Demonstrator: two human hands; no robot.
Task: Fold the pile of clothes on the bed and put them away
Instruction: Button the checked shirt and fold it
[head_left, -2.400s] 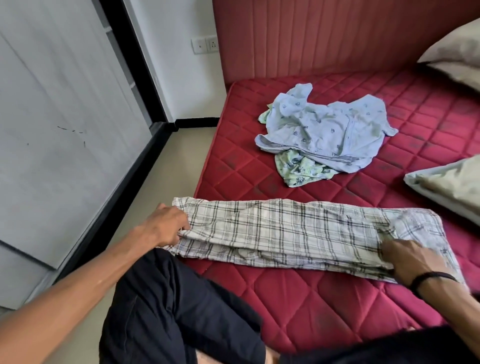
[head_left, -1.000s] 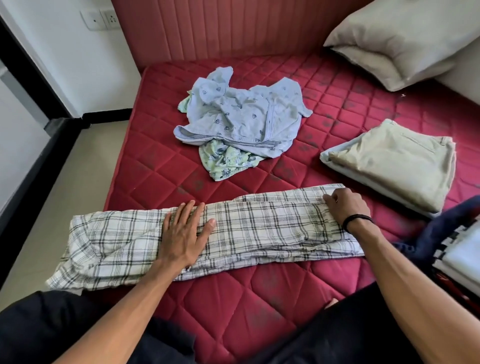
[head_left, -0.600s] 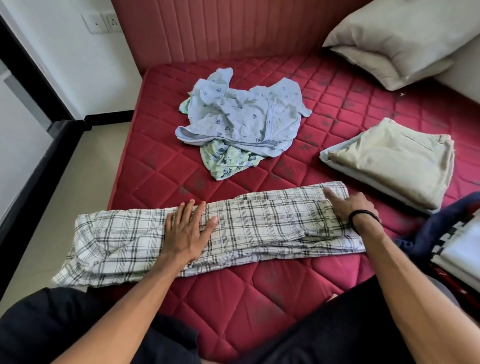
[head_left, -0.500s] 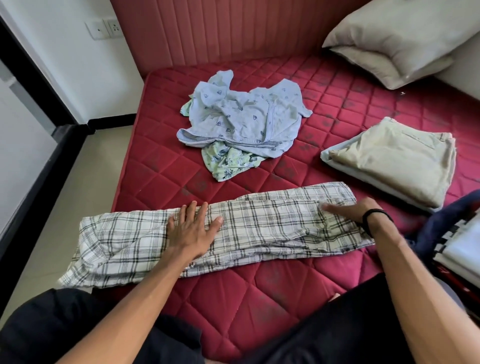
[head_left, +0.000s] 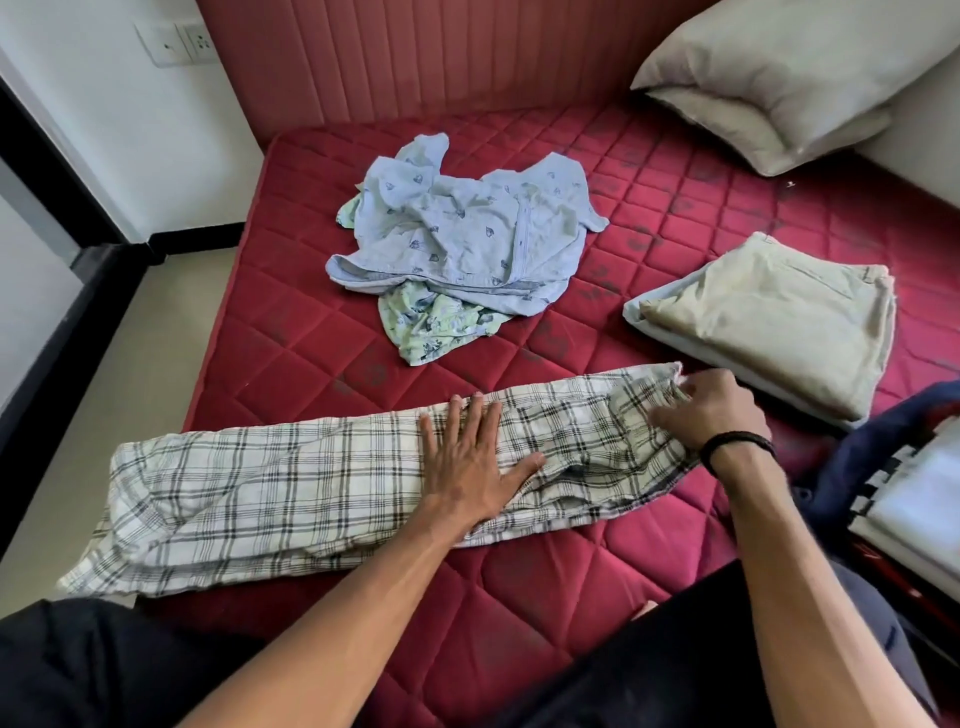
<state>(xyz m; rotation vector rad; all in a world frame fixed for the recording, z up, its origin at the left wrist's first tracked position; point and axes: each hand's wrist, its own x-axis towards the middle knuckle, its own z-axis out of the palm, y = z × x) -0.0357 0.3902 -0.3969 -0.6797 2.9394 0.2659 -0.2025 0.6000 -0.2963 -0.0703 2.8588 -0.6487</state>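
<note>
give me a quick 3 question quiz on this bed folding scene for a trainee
1. True or false: the left hand lies flat on the plaid garment.
2. Which item lies on top of the green printed garment? A) beige folded trousers B) light blue printed shirt C) pillow
3. Fill in: the right hand grips the plaid garment at its ____ end.

Key
1. True: the fingers are straight, pressing the cloth onto the red mattress.
2. B
3. Right; the fingers curl into the bunched cloth there.
</note>
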